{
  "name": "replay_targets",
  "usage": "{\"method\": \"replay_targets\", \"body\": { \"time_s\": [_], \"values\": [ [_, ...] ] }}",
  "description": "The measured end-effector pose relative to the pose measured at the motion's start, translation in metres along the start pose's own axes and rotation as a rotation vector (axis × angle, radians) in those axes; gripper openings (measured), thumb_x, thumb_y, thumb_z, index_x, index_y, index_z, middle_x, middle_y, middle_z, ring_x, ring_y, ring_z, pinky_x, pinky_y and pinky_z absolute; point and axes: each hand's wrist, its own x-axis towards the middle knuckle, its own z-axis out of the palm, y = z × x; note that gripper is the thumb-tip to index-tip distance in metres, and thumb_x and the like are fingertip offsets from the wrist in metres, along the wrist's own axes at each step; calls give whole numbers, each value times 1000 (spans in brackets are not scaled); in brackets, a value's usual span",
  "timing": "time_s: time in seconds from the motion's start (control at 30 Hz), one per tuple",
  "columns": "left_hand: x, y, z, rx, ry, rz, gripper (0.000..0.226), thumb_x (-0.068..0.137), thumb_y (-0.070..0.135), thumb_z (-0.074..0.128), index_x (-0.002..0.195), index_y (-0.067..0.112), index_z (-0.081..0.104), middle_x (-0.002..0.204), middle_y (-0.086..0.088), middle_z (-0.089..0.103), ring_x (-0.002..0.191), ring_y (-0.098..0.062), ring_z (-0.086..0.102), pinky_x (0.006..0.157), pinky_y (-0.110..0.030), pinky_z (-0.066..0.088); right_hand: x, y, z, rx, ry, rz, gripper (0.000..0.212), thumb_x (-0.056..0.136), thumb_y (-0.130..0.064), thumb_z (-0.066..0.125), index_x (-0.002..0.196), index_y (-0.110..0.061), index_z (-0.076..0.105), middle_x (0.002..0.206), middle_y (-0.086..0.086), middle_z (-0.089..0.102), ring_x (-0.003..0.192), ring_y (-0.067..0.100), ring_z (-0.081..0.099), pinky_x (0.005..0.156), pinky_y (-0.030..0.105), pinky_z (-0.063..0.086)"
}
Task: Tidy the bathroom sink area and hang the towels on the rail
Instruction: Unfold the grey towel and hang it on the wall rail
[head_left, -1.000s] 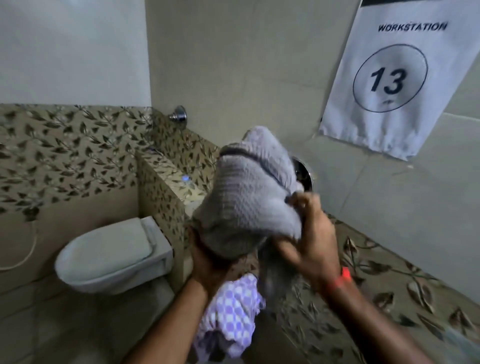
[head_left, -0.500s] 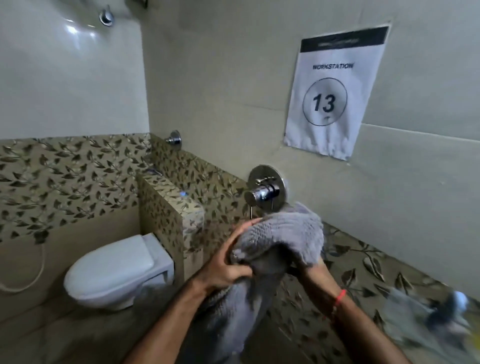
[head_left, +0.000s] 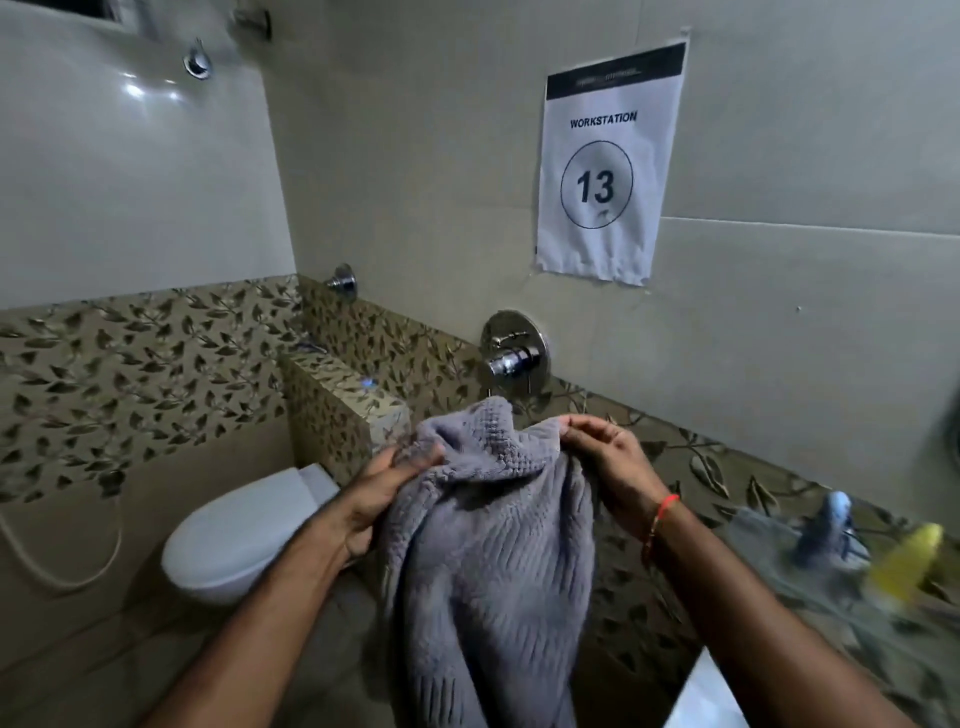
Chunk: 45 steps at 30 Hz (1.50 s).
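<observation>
At the lower right of the frame you have a leaf-patterned worktop (head_left: 701, 525) running along the wall. On it, far right, stand a blurred blue-topped item (head_left: 831, 525) and a yellow one (head_left: 909, 558).

Paper sign (head_left: 608, 166) taped on beige wall tile, upper right of view, lower edge curling. Black band across top of sheet carries small pale print, too small to read. Below band, bold black capitals: "WORKSTATION". Under that, thin black circle enclosing bold number "13". Small dark mark beneath number inside circle, illegible. No other readable text, label or brand.
</observation>
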Motion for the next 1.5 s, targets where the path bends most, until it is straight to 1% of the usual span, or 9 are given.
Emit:
{"method": "replay_targets", "body": {
  "time_s": [0.17, 0.37, 0.6, 0.73, 0.83, 1.07, 1.23, 1.4, 1.5],
  "values": [
    [-13, -7, 9, 97, 283, 59, 59, 67, 35, 88, 119, 14, 68, 104, -5, 79, 92, -21, 77, 77, -31, 61, -4, -13, -10, -754, 42, -257, 25, 102, -32, 47, 90, -12, 55, 89, 4, 53, 93, 17, 46, 89, 38, 38],
    [-34, 11, -4, 832, 324, 943, 34, 85, 60, 65, 99, 29, 57, 143, 6, 47, 139, -14, 42, 114, -23, 33, -12, -64, 10, -1181, 112, -827, 10, 97, -31, 46, 100, -23, 51, 93, -18, 49, 111, 19, 40, 98, 41, 25],
    [-13, -73, -2, 939, -114, 61, 101, 65, 83, 65, 148, 32, 38, 150, 11, 48, 135, -4, 46, 117, -27, 37, -12, -116, 44, -900, 282, -987, 11, 93, -16, 58, 95, -6, 60, 81, 13, 70, 79, 38, 63, 69, 36, 43],
    [-16, -132, 3, 870, 33, 63, 61, 77, 63, 74, 129, 38, 57, 120, 21, 65, 110, 5, 61, 93, -10, 49, -10, -114, 43, -1095, 474, -942, 21, 94, -45, 52, 101, -25, 54, 87, 1, 72, 85, 33, 62, 60, 36, 42],
    [2, -135, -15, 733, 290, 41, 10, 97, 21, 63, 103, 13, 66, 102, -7, 70, 97, -18, 64, 85, -32, 54, -4, -119, 31, -1136, 491, -902, 22, 93, -46, 52, 102, -26, 54, 93, 1, 72, 91, 34, 63, 62, 39, 44],
    [11, -104, -81, 580, 629, 15, 19, 96, 15, 63, 112, 7, 67, 105, -11, 69, 104, -32, 64, 84, -33, 47, -7, -123, -21, -1062, 497, -739, 18, 94, -35, 55, 104, -21, 60, 99, 14, 71, 96, 38, 65, 79, 49, 52],
    [-1, -106, -110, 883, 596, -59, 12, 93, 21, 61, 99, 30, 66, 106, -5, 70, 101, -30, 62, 90, -41, 49, -15, -137, -42, -1047, 457, -785, 15, 96, -18, 57, 101, -5, 63, 97, 18, 69, 92, 30, 63, 76, 19, 37],
    [-5, -63, -135, 711, 817, 180, 23, 97, 6, 49, 106, 19, 65, 111, -17, 70, 91, -26, 60, 78, -34, 43, -30, -146, -53, -1322, 242, -595, 21, 96, -25, 59, 106, -7, 64, 104, 17, 71, 100, 32, 65, 82, 34, 44],
    [-23, 4, -147, 658, 718, 349, 26, 84, 19, 58, 99, 37, 70, 92, 10, 76, 85, -15, 72, 69, -25, 55, -46, -170, -62, -1264, 18, -475, 31, 82, -44, 68, 101, -20, 67, 95, 2, 73, 90, 17, 65, 80, 32, 52]
  ]
}}
